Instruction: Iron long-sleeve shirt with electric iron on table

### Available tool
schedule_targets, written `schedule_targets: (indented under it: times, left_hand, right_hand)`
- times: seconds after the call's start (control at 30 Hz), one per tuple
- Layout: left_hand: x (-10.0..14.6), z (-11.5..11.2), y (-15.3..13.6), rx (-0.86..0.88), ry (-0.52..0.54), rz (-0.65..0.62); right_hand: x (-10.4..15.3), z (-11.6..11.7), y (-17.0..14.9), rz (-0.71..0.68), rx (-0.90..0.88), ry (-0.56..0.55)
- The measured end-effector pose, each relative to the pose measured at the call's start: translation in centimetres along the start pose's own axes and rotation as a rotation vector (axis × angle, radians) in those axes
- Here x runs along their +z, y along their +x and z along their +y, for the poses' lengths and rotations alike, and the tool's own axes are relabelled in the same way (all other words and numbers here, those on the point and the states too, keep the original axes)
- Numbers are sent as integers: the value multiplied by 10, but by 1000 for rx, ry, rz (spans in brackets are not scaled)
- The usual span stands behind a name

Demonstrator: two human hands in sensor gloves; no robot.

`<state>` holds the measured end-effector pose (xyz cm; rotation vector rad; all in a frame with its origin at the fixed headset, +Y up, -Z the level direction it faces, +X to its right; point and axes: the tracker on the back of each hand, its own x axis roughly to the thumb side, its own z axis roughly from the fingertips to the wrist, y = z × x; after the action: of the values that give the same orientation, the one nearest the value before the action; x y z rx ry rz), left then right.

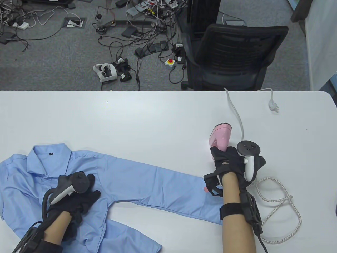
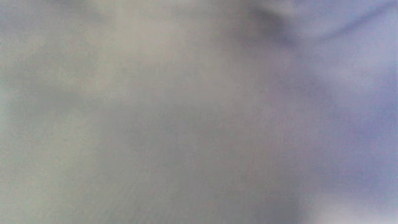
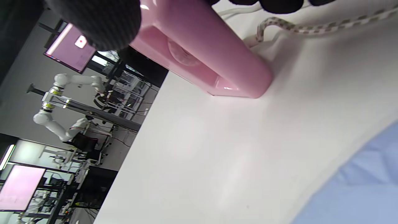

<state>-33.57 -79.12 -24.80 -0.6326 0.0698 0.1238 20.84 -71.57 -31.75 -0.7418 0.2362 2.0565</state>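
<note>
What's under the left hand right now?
The left hand rests on the blue shirt, near its chest below the collar. The white table lies under the shirt. The fabric right beneath the palm is covered, and the left wrist view is only blur.

Left wrist view: fully blurred, grey shading to pale blue at right; no object edges resolve, fingers not discernible.

Table view: the left hand [image 1: 76, 196] lies on the shirt [image 1: 137, 179], hiding the cloth beneath; whether the fingers press flat or pinch cannot be told. Shirt's near-left portion is cut off by the picture's bottom and left edges. The right hand [image 1: 227, 160] covers the handle of the pink iron [image 1: 220, 137]; soleplate not visible. The braided cord [image 1: 284, 203] passes behind the right forearm, so its join to the iron is hidden.

Right wrist view: fingers [image 3: 102, 21] cropped at the top edge; iron body cut off there too.
</note>
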Motion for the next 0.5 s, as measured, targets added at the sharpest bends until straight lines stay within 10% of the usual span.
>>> schedule_targets:
  times: [0.3,0.5]
  left_hand:
    - [31,25,1,85,333,-128]
    - [63,46,-34,244,533,-74]
  right_hand:
    - [93,4,82,-444,276,-243]
    - [157,99,124,-654,703,120]
